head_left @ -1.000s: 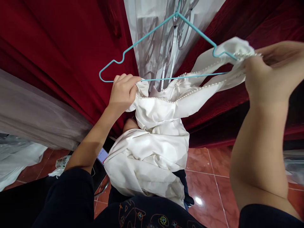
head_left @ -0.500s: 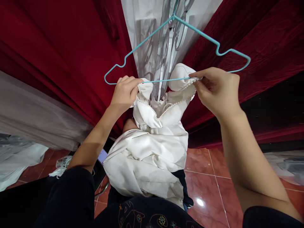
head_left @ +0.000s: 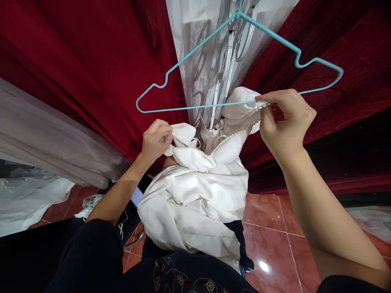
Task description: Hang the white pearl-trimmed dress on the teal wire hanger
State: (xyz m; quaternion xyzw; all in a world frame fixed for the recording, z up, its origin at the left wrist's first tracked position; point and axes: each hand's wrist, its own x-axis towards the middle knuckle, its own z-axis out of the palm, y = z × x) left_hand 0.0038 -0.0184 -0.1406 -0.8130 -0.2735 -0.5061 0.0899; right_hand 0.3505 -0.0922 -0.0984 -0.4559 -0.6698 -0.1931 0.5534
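Observation:
A white satin dress with a pearl-beaded neckline lies bunched across my lap. My right hand pinches the dress's beaded edge together with the bottom bar of a light-blue hanger, at the right side. Below the bar's left part, apart from it, my left hand is closed on the dress's left sleeve edge; its fingers are slightly blurred. The hanger tilts, its left end free and its right end rising past my right hand. Part of the bodice behind my right fingers is hidden.
Red curtains hang on both sides of a white metal frame. At the left are sheer white fabric and a phone with a lit screen on a dark surface. Reddish tiles cover the floor.
My left hand has come off the hanger's bar and moved down with the sleeve edge. The hanger has shifted right and tilted. My right hand keeps its grip, slightly further right.

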